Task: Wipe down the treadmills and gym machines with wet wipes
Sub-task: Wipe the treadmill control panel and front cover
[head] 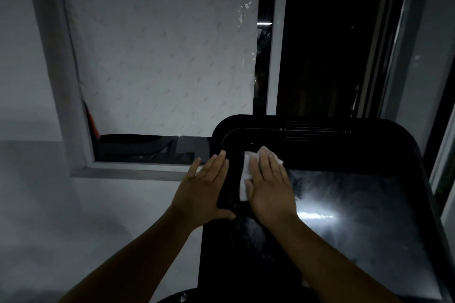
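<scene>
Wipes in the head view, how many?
1. The wipe lies under the right hand, pressed flat on the black console near its upper-left corner. The left hand holds none. A pale blur by the right forearm is unclear.

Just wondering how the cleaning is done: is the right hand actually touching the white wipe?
Touching. The head view shows the right hand flat on the white wipe, straight fingers pressing it onto the black console.

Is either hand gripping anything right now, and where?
Neither grips. Right hand presses the wet wipe flat on the console; left hand rests flat on its left edge.
</scene>
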A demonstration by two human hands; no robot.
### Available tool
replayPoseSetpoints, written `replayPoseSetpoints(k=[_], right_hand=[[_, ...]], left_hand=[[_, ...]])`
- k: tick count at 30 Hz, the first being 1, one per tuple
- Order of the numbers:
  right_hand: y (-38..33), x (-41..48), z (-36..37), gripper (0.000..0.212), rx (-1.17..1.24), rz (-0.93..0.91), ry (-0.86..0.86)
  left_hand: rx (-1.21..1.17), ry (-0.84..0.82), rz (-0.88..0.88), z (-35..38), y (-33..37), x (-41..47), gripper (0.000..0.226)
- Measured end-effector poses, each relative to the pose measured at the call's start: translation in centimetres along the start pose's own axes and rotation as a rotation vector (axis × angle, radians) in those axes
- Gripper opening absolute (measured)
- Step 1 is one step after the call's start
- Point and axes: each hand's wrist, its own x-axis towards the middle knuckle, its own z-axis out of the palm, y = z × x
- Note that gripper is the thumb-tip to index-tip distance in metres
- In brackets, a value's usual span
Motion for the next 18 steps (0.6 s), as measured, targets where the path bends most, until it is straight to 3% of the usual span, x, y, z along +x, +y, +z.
replayPoseSetpoints(k=[5,8,11,15,18], right_hand=[[-0.6,-4.5,0.8,0.065,-0.01,-0.295,-0.055],[1.7,-3.8,0.0,0.063,-0.043,-0.206,-0.021],[-0.5,0.1,-0.2,0.065,0.002,-0.065,-0.009],[-1.7,-6.1,0.5,0.066,0.0,-0.322,-0.108],[0.6,-7.1,0.0,0.063,0.005,-0.284,-0.073]], left_hand=[[-0.028,0.037,0.064,0.6,-0.2,-0.7,0.127],[-0.067,0.041,0.078,1.5,0.3,-2.0,0.131],[-0.091,0.045,0.065,2.0,0.4,-2.5,0.135],[-0.121,0.018,0.086,2.0,0.5,-3.3,0.133],[-0.139,0.009,0.101,2.6,1.2,-4.8,0.134]])
